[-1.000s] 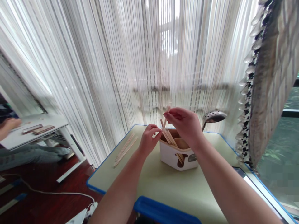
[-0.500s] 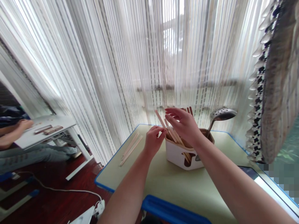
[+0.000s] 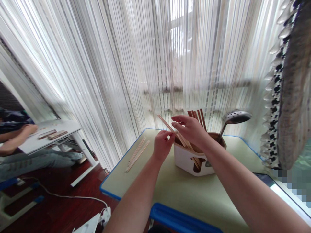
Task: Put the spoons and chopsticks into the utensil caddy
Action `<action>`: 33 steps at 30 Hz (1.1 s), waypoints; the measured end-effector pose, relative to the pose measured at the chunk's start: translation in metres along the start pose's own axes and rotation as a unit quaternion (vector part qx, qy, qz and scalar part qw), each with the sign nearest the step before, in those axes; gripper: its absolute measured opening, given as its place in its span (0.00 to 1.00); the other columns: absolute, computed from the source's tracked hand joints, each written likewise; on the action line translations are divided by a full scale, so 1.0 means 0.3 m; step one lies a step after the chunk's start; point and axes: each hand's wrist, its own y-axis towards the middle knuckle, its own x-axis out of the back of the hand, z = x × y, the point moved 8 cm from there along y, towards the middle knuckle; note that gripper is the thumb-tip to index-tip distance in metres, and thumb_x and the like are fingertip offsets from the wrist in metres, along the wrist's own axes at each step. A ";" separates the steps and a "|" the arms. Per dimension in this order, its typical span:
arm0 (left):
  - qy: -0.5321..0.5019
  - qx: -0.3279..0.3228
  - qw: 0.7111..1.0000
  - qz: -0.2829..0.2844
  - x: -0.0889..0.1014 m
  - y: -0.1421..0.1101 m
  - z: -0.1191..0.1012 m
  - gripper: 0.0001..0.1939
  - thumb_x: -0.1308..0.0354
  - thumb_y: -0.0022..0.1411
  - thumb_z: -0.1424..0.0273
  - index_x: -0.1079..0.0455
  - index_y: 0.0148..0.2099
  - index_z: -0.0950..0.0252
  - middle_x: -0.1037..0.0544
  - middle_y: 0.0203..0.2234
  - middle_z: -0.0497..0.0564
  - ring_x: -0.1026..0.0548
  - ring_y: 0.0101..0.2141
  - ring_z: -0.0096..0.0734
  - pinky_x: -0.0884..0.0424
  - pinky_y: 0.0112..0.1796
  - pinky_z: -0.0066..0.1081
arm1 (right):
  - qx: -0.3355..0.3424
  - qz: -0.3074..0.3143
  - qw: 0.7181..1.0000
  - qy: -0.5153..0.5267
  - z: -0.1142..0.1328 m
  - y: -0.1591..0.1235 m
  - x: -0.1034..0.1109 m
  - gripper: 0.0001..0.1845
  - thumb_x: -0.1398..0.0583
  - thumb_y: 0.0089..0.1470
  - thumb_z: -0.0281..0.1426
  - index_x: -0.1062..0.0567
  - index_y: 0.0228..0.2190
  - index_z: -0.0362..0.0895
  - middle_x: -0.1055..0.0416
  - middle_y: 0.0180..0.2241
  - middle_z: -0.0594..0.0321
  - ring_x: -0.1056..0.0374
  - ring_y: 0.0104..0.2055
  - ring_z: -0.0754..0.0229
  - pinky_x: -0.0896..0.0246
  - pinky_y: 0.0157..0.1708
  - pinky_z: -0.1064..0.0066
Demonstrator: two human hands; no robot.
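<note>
My left hand (image 3: pixel 163 145) is closed in a pinch on light wooden chopsticks (image 3: pixel 165 123) at the left rim of the utensil holder. My right hand (image 3: pixel 190 130) hovers just above the holder, its fingers apart beside those chopsticks, with no grip visible. The holder (image 3: pixel 182 160) is white with a brown rim and a brown cut-out in its front. Several light chopsticks lean inside it, partly behind my right hand. Dark brown chopsticks (image 3: pixel 202 119) stand at its back, and a perforated metal skimmer (image 3: pixel 234 117) rises on its right.
Several light chopsticks (image 3: pixel 137 155) lie on the pale table (image 3: pixel 179 197) left of the holder. A flat dark-edged device (image 3: pixel 272 184) lies at the right. A blue chair back (image 3: pixel 182 218) is in front. Another person's hand (image 3: pixel 29 130) is at a white table (image 3: pixel 34 147).
The light chopsticks at my left hand lean further left. My right hand has lowered slightly, and more of the dark chopsticks shows. The whole view has shifted a little.
</note>
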 end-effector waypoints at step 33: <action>-0.115 0.086 0.989 0.028 -0.036 -0.042 0.029 0.16 0.43 0.51 0.72 0.32 0.45 0.65 0.27 0.35 0.51 0.35 0.26 0.21 0.37 0.24 0.22 | -0.002 0.014 0.997 0.074 -0.046 0.019 0.009 0.10 0.40 0.45 0.33 0.22 0.31 0.44 0.24 0.29 0.62 0.29 0.32 0.61 0.36 0.32 0.72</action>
